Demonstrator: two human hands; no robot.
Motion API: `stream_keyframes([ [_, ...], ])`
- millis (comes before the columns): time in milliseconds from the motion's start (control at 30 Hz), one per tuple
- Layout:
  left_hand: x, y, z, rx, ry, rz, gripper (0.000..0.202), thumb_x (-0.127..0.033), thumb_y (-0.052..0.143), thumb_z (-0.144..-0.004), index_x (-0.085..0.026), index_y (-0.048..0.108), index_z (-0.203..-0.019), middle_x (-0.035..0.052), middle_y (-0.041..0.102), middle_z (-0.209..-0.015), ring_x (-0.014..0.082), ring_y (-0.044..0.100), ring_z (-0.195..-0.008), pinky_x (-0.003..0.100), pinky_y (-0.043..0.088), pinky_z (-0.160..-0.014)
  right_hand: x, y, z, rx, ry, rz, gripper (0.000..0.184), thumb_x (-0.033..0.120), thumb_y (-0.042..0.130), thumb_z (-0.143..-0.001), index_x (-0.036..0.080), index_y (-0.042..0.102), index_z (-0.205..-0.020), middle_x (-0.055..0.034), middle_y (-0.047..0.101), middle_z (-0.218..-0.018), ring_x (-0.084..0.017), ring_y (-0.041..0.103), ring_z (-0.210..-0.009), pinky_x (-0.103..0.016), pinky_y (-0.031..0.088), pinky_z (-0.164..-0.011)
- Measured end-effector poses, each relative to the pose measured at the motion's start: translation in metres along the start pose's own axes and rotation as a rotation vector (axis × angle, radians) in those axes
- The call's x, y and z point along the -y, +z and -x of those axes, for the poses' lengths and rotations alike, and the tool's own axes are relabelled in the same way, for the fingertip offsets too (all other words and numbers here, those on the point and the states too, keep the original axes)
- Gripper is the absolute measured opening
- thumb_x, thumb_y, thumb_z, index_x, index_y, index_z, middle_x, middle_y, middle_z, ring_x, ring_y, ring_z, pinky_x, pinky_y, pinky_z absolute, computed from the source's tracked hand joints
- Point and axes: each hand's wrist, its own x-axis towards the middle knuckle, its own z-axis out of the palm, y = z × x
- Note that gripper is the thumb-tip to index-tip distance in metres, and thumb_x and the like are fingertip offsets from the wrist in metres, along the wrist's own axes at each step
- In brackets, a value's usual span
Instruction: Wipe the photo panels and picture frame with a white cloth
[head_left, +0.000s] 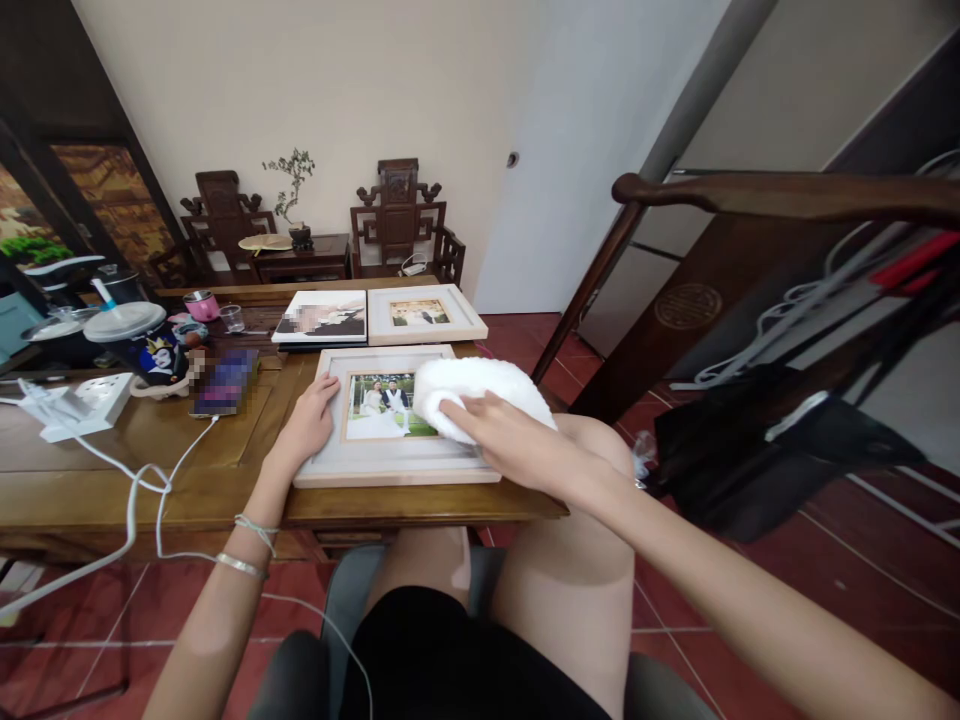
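A pale wooden picture frame (397, 478) with a wedding photo (379, 405) in its middle lies flat near the table's front edge. My left hand (310, 418) grips the frame's left side, its fingers over the edge. In my right hand (491, 428) is a bunched white towel (487, 385), closed in the fingers and pressed on the right part of the frame. The towel hides the frame's right side and part of the photo's right edge.
Behind lie a second framed photo (450, 312) and a photo album (330, 315). To the left on the wooden table (255, 490) are a phone (225, 382), a lidded cup (142, 340), a power strip (94, 408) and white cables. A wooden chair (637, 300) stands close on the right.
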Motion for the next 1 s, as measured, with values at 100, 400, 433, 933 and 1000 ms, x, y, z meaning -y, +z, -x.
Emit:
stream_keyframes([
  [100, 0.000, -0.001, 0.000, 0.002, 0.000, -0.002, 0.057, -0.008, 0.037, -0.077, -0.010, 0.059, -0.130, 0.0131, 0.054, -0.139, 0.0274, 0.040, -0.138, 0.049, 0.030, -0.118, 0.020, -0.014, 0.028, 0.021, -0.025, -0.113, 0.055, -0.007, 0.038, -0.067, 0.017, 0.052, -0.115, -0.0104, 0.063, -0.088, -0.024, 0.054, -0.077, -0.031, 0.037, -0.069],
  [400, 0.002, -0.002, -0.001, 0.040, 0.022, 0.005, 0.056, -0.008, 0.037, -0.077, -0.009, 0.059, -0.129, 0.0139, 0.052, -0.141, 0.0266, 0.038, -0.140, 0.049, 0.029, -0.118, 0.006, 0.009, -0.001, -0.134, 0.068, -0.127, 0.059, -0.004, 0.037, -0.068, 0.016, 0.046, -0.123, -0.0148, 0.061, -0.102, -0.027, 0.055, -0.086, -0.035, 0.040, -0.074],
  [433, 0.002, -0.002, 0.000, 0.037, 0.022, 0.008, 0.056, -0.008, 0.036, -0.078, -0.009, 0.060, -0.128, 0.0137, 0.052, -0.141, 0.0263, 0.038, -0.140, 0.048, 0.029, -0.118, -0.005, 0.015, -0.014, -0.165, 0.100, -0.124, 0.058, -0.003, 0.036, -0.070, 0.015, 0.044, -0.125, -0.0152, 0.061, -0.101, -0.026, 0.055, -0.085, -0.036, 0.040, -0.074],
  [933, -0.004, -0.001, -0.001, -0.018, -0.024, 0.007, 0.054, -0.007, 0.035, -0.079, -0.006, 0.059, -0.127, 0.0152, 0.055, -0.139, 0.0251, 0.041, -0.138, 0.044, 0.029, -0.119, -0.014, 0.010, -0.031, -0.004, -0.027, -0.044, 0.049, -0.002, 0.039, -0.075, 0.013, 0.052, -0.119, -0.0159, 0.063, -0.101, -0.029, 0.055, -0.096, -0.040, 0.040, -0.085],
  [1000, -0.003, 0.001, -0.001, -0.025, -0.028, 0.007, 0.054, -0.007, 0.036, -0.079, -0.006, 0.060, -0.127, 0.0153, 0.055, -0.138, 0.0254, 0.042, -0.138, 0.044, 0.030, -0.118, -0.002, -0.002, -0.009, 0.050, -0.050, -0.110, 0.055, -0.005, 0.039, -0.071, 0.016, 0.052, -0.121, -0.0139, 0.063, -0.103, -0.027, 0.056, -0.093, -0.036, 0.041, -0.083],
])
